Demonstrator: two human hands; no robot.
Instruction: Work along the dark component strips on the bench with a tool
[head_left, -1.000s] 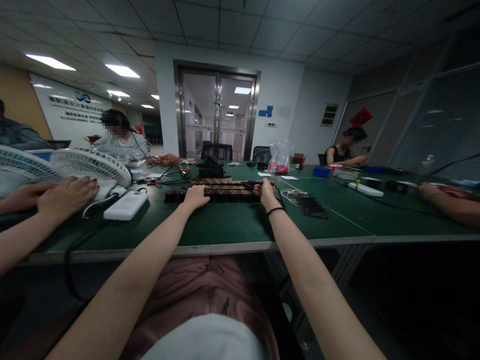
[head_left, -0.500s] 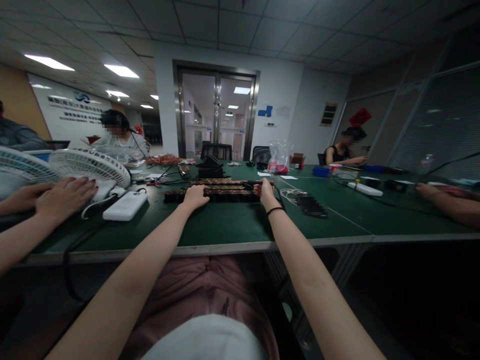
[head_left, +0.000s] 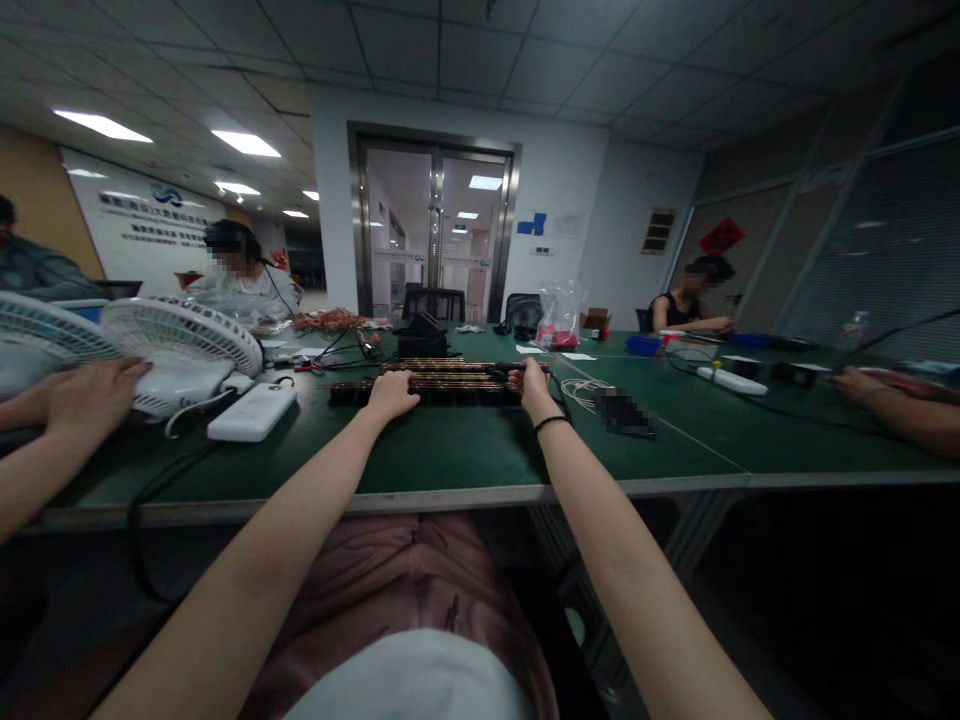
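A long, dark rack with thin, gold-coloured rods point(head_left: 465, 386) lies lengthwise on the green-topped desk point(head_left: 457, 450), straight ahead of the person. The hands are apart: the left hand point(head_left: 391, 396) rests over the rack's left part, its grip impossible to tell, while the right hand point(head_left: 530, 386) appears curled round a slim, black, handle-like piece point(head_left: 501, 372) at the rack's right end.

To do this well, I judge, the left hand should steady the rack with light, even pressure, leaving the rods unbent, while the right guides the black piece level along them.

Counted: one rack; its rods are too fine to number. Left of the rack, one white, rounded-rectangular box point(head_left: 253, 411) and, beyond it, two white round-caged fans point(head_left: 176, 338). Right of the rack, one loosely coiled pale cable point(head_left: 579, 390) and one blurred, dark flat object point(head_left: 627, 412). Behind the rack, one black, bulky object point(head_left: 421, 338).
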